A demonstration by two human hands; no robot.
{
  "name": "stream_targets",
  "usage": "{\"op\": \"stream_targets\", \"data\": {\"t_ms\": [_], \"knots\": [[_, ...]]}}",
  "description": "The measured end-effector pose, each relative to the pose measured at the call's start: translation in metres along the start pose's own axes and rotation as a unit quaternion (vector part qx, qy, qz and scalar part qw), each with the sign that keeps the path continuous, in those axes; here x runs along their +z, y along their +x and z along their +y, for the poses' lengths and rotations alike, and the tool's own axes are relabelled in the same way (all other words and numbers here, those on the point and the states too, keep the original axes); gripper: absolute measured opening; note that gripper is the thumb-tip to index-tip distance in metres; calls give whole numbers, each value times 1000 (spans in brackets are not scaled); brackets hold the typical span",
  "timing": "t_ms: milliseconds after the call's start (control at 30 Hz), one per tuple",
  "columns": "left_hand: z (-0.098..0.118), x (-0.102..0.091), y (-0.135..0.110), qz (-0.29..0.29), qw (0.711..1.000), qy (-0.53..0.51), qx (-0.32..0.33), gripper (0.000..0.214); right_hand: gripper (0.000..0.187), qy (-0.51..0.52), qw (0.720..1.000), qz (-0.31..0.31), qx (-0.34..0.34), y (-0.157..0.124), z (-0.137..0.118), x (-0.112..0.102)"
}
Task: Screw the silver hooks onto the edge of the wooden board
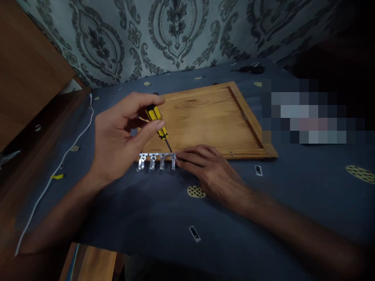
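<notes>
My left hand is closed around the yellow-and-black handle of a screwdriver, whose tip points down at a metal hook rail. The rail, with several silver hooks, lies along the near edge of a framed wooden panel on a blue cloth. My right hand lies on the cloth with its fingers pressed together against the rail's right end and the panel's edge.
The blue patterned cloth covers the work surface. A white cord runs along its left side over a dark wooden surface. A dark tool lies at the back right near the patterned wall. A blurred patch sits at the right.
</notes>
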State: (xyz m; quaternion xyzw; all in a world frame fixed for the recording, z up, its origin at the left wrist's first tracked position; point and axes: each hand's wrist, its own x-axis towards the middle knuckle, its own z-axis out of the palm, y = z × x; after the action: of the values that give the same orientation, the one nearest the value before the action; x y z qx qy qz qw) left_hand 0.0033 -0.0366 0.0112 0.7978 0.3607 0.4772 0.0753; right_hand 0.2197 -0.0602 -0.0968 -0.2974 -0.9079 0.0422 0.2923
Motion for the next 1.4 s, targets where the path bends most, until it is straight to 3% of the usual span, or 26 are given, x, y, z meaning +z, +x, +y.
{"op": "stream_targets", "data": {"t_ms": [567,667,767,900,1133,1400], "knots": [[1,6,-3,-37,999,6,-10,23,41,-2,1000,-4,-11,1,0,-2],[0,7,-3,-43,999,4,15,22,42,-8,1000,1,-11,0,1,-2],[0,7,-4,-25,998,44,48,17,41,-5,1000,-6,-11,0,1,-2],[0,7,-7,-17,995,90,42,15,45,7,1000,-14,-8,0,1,-2],[-1,5,-5,5,1000,15,26,27,44,-1,1000,2,-6,0,1,-1],[-1,4,-2,-1,1000,17,21,18,48,-2,1000,-6,-3,0,1,-1]]}}
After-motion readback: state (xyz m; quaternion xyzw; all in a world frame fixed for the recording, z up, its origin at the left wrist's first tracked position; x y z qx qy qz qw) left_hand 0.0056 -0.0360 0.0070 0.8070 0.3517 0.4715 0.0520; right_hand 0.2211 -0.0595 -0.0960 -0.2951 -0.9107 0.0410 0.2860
